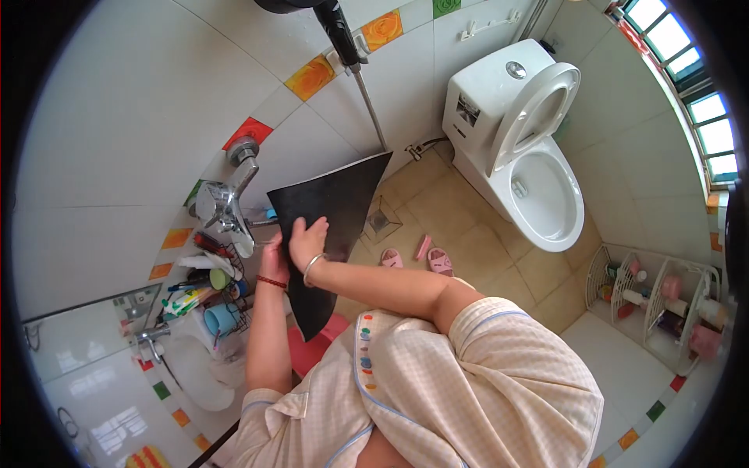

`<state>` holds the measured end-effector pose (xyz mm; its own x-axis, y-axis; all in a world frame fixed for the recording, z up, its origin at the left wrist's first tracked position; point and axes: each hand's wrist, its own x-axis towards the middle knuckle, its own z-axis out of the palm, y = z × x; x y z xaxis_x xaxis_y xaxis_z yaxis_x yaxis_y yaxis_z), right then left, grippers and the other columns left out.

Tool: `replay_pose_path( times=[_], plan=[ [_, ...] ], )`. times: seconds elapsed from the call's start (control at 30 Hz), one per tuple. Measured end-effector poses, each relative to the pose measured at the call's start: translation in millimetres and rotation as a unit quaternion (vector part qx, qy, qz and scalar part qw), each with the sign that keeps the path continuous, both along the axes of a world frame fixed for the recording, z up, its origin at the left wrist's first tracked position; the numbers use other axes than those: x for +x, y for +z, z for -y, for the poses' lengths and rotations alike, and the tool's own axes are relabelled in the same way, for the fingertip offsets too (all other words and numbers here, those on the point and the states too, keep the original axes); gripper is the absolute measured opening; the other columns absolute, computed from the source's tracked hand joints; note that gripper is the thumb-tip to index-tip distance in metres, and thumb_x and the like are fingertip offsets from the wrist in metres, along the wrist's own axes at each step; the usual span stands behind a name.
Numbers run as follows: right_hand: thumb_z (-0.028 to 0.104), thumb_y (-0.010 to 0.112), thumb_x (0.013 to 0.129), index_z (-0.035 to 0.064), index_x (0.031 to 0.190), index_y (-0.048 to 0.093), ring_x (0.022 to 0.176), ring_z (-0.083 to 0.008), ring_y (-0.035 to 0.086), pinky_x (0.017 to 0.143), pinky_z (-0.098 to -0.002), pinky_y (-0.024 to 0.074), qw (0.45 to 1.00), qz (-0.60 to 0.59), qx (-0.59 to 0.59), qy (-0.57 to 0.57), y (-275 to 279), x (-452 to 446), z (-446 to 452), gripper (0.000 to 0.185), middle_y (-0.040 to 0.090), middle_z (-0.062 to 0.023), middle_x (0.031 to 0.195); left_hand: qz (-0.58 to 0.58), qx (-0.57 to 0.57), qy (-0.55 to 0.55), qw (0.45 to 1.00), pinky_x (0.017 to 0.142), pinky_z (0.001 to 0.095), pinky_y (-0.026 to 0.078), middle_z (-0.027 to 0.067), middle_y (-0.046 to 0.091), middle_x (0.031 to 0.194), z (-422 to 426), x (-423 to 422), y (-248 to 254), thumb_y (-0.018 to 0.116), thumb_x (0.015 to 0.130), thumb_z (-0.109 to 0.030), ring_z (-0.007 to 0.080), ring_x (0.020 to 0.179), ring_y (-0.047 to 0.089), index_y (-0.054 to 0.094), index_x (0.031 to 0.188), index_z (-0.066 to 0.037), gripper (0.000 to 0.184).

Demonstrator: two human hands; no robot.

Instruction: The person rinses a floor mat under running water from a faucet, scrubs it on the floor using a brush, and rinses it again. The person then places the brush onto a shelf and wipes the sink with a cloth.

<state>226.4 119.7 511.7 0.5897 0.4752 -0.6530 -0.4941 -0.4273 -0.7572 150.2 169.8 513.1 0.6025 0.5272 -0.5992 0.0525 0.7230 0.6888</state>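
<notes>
A black, flexible sheet (331,207), perhaps a rubber mat, is held upright and slightly bent in front of the tiled wall. My left hand (272,257), with a red beaded bracelet, grips the sheet's left edge; some of its fingers are hidden behind it. Flat against the sheet's face lies my right hand (308,240), wearing a silver bangle, with its fingers stretched out. Just left of the hands, a chrome mixer tap (222,207) sticks out from the wall. Below the sheet's lower end, a red basin (312,351) is partly covered by my arm and clothes.
A white toilet (538,187) with raised lid stands at right. Pink slippers (439,261) are on the tan floor (499,269). A wire rack (238,288) of toiletries and a washbasin (203,382) are at left. A white shelf unit (655,300) stands far right.
</notes>
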Motion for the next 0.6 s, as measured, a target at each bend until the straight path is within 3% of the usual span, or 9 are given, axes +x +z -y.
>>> replay_pose_path(
  times=[0.07,0.1,0.17,0.3,0.33,0.37,0.43,0.57,0.6],
  plan=[
    [0.025,0.041,0.086,-0.0127,0.131,0.005,0.126,-0.0519,0.001,0.106,-0.0476,0.0060,0.982,0.158,0.043,0.098,8,-18,2,0.069,0.003,-0.0423,0.132,0.082,-0.004,-0.049,0.995,0.096,0.0356,0.034,0.0099,0.050,0.121,-8,-7,-1,0.035,0.090,-0.033,0.0224,0.111,0.046,0.046,0.120,-0.002,0.044],
    [0.025,0.041,0.086,-0.0127,0.131,0.005,0.126,-0.0519,0.001,0.106,-0.0476,0.0060,0.981,0.159,0.046,0.099,8,-19,2,0.069,0.003,-0.0423,0.132,0.082,0.000,-0.047,0.995,0.096,0.0356,0.034,0.0099,0.050,0.121,-8,-10,-2,0.035,0.090,-0.033,0.0224,0.111,0.046,0.046,0.120,-0.002,0.044],
    [0.023,0.040,0.086,-0.0105,0.132,0.005,0.125,-0.0531,-0.002,0.104,-0.0523,0.0030,0.893,0.375,0.182,0.168,26,-11,8,0.067,-0.002,-0.0434,0.131,0.079,0.021,-0.007,0.997,0.096,0.0354,0.034,0.0094,0.050,0.121,3,-7,4,0.036,0.090,-0.032,0.0219,0.112,0.046,0.046,0.120,-0.001,0.044],
    [0.019,0.044,0.084,-0.0077,0.133,0.011,0.130,-0.0450,-0.002,0.104,-0.0531,0.0034,0.853,0.437,0.182,0.221,21,3,17,0.065,0.000,-0.0319,0.139,0.073,0.061,0.061,0.994,0.096,0.0350,0.035,0.0085,0.049,0.121,18,1,13,0.037,0.090,-0.031,0.0208,0.112,0.045,0.046,0.120,-0.001,0.043],
    [0.021,0.043,0.084,-0.0018,0.135,0.018,0.133,-0.0369,0.004,0.103,-0.0535,0.0042,0.851,0.431,0.202,0.223,8,13,15,0.061,0.006,-0.0215,0.143,-0.080,0.071,0.023,0.994,0.097,0.0338,0.033,0.0067,0.047,0.123,8,-11,12,0.041,0.089,-0.028,0.0195,0.114,0.043,0.045,0.120,-0.001,0.041],
    [0.022,0.042,0.084,0.0028,0.135,0.022,0.133,-0.0340,0.008,0.103,-0.0546,0.0043,0.837,0.423,0.293,0.185,-1,23,16,0.057,0.010,-0.0170,0.144,-0.119,0.118,0.011,0.986,0.098,0.0327,0.031,0.0062,0.046,0.125,9,-10,20,0.043,0.088,-0.023,0.0187,0.116,0.042,0.043,0.123,-0.002,0.040],
    [0.023,0.040,0.085,0.0041,0.136,0.022,0.133,-0.0344,0.007,0.103,-0.0548,0.0043,0.808,0.464,0.296,0.210,-10,34,16,0.057,0.010,-0.0173,0.144,-0.072,0.060,0.038,0.995,0.096,0.0336,0.033,0.0061,0.047,0.123,6,-19,14,0.045,0.088,-0.021,0.0186,0.112,0.044,0.042,0.124,-0.002,0.041],
    [0.027,0.043,0.083,-0.0007,0.136,0.016,0.132,-0.0368,0.006,0.104,-0.0525,0.0039,0.852,0.473,0.148,0.168,3,11,9,0.065,0.008,-0.0220,0.142,-0.045,0.042,0.059,0.996,0.096,0.0330,0.033,0.0065,0.047,0.123,9,-29,5,0.044,0.088,-0.021,0.0187,0.112,0.044,0.042,0.123,-0.001,0.040],
    [0.030,0.044,0.082,-0.0015,0.136,0.016,0.132,-0.0370,0.006,0.104,-0.0527,0.0040,0.844,0.473,0.198,0.158,6,4,14,0.068,0.008,-0.0226,0.142,-0.046,0.057,0.069,0.995,0.096,0.0329,0.033,0.0066,0.047,0.123,11,-34,4,0.043,0.088,-0.021,0.0188,0.113,0.043,0.042,0.123,-0.001,0.040]
  ],
)
